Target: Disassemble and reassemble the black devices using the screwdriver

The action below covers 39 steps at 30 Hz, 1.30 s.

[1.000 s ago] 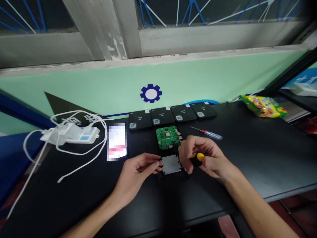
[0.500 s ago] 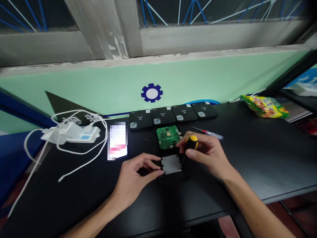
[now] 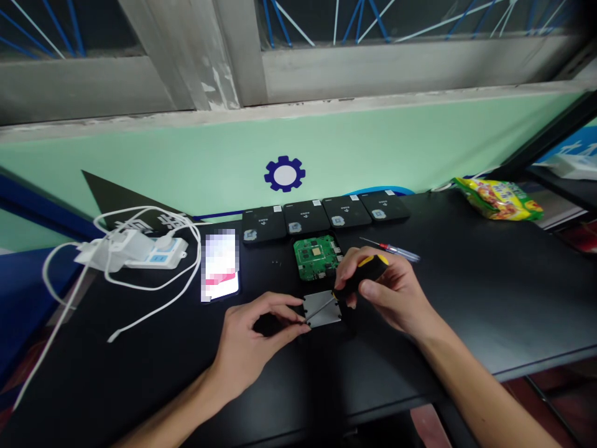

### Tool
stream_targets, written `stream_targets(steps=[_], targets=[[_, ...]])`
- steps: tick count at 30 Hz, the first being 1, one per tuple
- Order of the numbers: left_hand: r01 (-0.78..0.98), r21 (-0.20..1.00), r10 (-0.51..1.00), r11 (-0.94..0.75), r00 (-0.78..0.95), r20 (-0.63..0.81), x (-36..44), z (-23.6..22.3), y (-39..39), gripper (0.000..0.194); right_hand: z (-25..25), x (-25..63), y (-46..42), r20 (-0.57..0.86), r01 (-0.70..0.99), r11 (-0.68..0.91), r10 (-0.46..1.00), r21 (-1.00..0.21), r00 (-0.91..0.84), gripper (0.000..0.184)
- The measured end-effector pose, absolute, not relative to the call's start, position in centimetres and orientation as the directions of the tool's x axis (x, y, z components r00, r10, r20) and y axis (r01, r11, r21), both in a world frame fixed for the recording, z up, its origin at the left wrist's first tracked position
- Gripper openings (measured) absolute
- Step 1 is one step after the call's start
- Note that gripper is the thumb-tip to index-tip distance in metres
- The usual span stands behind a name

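Observation:
My right hand (image 3: 396, 292) is wrapped round the black and yellow handle of a screwdriver (image 3: 366, 272). The screwdriver is tilted, and its shaft crosses over a silver metal plate (image 3: 326, 317) in a dark housing. Its tip reaches the plate's left edge, close to my left fingertips. My left hand (image 3: 249, 330) pinches that left edge between thumb and fingers. Just beyond the plate sits a green circuit board (image 3: 314, 258) in a black case. Some tiny parts, seemingly screws (image 3: 277, 262), lie left of the board.
Several flat black boxes (image 3: 305, 218) line the wall. A clear-handled screwdriver (image 3: 396, 251) lies behind my right hand. On the left are a lit phone (image 3: 220, 264) and a white power strip (image 3: 170, 254) with looped cables. A yellow-green snack bag (image 3: 501, 199) rests at the back right.
My right hand has tipped the screwdriver over, from steep at the plate's right side to slanting across it, tip at the left edge. My left hand stays at the left edge.

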<state>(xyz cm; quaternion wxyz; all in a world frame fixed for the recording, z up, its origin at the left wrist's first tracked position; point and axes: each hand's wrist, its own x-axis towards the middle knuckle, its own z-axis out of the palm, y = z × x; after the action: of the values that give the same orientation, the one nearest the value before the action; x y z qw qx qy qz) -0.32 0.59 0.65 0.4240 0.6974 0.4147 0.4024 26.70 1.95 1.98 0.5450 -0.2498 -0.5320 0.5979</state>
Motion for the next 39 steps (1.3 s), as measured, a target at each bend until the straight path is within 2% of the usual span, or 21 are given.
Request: stream_targets(steps=[7,11,18,24,29,36,39], targets=[[0.259,0.904,0.909,-0.34,0.338,0.245,-0.2,0.7,0.5,0.031,2.1,26.8,1.9,0.269,-0.377,0.147,0.917,-0.914,-0.294,0.013],[0.278,0.896,0.909,-0.347,0.335,0.248,-0.2,0.9,0.6,0.024,2.3,26.7,1.8,0.262,-0.372,0.138,0.915,-0.918,-0.307,0.012],[0.227,0.939,0.923,-0.258,0.344,0.17,-0.4,0.4,0.2,0.024,2.7,26.7,1.7,0.25,-0.348,0.129,0.91,-0.929,-0.331,0.014],[0.351,0.861,0.915,-0.369,0.302,0.269,-0.4,0.2,0.5,0.018,2.8,26.4,1.3,0.271,-0.361,0.14,0.898,-0.922,-0.345,0.024],[0.407,0.785,0.878,-0.467,0.321,0.356,-0.3,-0.2,0.5,0.02,3.0,25.6,1.0,0.321,-0.392,0.175,0.882,-0.903,-0.345,0.031],[0.447,0.717,0.842,-0.536,0.347,0.413,-0.1,-0.5,0.3,0.016,4.3,24.8,0.5,0.387,-0.287,0.3,0.864,-0.91,-0.323,0.025],[0.441,0.707,0.832,-0.553,0.341,0.438,-0.1,-0.5,0.3,0.025,4.9,24.5,0.4,0.438,-0.192,0.396,0.836,-0.898,-0.331,0.027]])
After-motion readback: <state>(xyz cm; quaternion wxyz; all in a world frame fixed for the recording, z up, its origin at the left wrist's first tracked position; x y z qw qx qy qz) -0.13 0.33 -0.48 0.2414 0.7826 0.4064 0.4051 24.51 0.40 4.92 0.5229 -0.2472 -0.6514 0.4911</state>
